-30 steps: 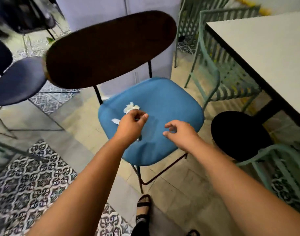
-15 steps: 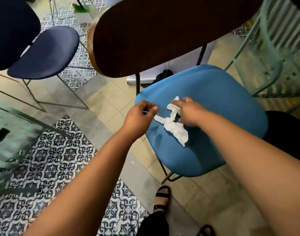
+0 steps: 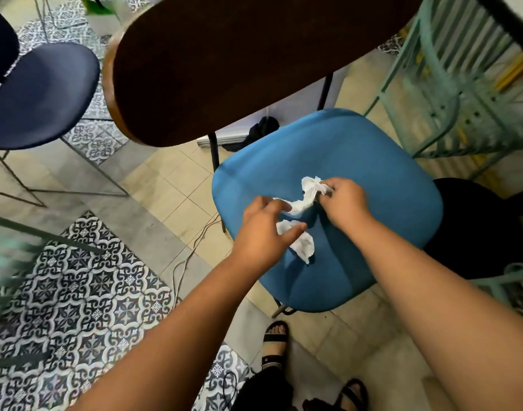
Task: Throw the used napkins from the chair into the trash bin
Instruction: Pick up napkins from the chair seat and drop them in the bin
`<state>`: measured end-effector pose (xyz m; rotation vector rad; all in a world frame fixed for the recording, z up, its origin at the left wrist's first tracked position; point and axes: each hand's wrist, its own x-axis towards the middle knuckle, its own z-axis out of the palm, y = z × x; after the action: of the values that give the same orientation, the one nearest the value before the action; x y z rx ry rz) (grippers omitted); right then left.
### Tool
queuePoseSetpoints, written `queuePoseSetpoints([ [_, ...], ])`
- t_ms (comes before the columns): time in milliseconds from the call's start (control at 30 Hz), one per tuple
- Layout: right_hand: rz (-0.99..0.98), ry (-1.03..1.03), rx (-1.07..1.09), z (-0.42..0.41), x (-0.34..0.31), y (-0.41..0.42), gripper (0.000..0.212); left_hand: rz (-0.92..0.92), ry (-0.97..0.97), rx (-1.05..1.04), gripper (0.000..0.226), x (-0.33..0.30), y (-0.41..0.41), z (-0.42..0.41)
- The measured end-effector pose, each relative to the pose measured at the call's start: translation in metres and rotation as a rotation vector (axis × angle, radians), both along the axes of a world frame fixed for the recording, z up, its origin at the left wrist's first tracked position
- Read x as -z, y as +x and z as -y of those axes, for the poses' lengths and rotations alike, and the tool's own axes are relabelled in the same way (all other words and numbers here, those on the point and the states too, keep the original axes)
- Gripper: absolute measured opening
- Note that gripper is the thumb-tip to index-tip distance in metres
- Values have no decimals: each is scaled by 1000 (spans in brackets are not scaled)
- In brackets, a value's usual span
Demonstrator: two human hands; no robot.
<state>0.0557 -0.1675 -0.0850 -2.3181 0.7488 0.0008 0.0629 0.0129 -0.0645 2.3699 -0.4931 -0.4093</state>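
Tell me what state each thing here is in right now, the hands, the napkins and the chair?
left hand: fingers curled, pinching the lower napkin.
right hand: pinching the upper napkin.
lower napkin: crumpled, hanging from the fingers over the seat.
upper napkin: crumpled, lifted at one end.
blue chair: upright, napkins not yet cleared.
trash bin: not in view.

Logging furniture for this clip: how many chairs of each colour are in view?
Blue chair: 1
Navy chair: 1
Mint green metal chair: 1
Total: 3
The blue one holds the napkins.
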Motion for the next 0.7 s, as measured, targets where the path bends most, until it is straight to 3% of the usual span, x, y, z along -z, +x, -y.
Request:
queuePoseSetpoints([
  [133, 57, 61, 130, 10, -4, -16, 13, 21, 178, 151, 54, 7, -13, 13],
  [233, 91, 105, 218, 16, -5, -30, 10, 30, 251, 236, 38, 15, -12, 20],
  [433, 125, 174, 422, 36, -9, -72, 10, 0, 135, 233, 28, 13, -7, 39],
  [700, 239, 252, 686, 85, -19, -183, 6, -68, -72, 247, 44, -14, -33, 117],
])
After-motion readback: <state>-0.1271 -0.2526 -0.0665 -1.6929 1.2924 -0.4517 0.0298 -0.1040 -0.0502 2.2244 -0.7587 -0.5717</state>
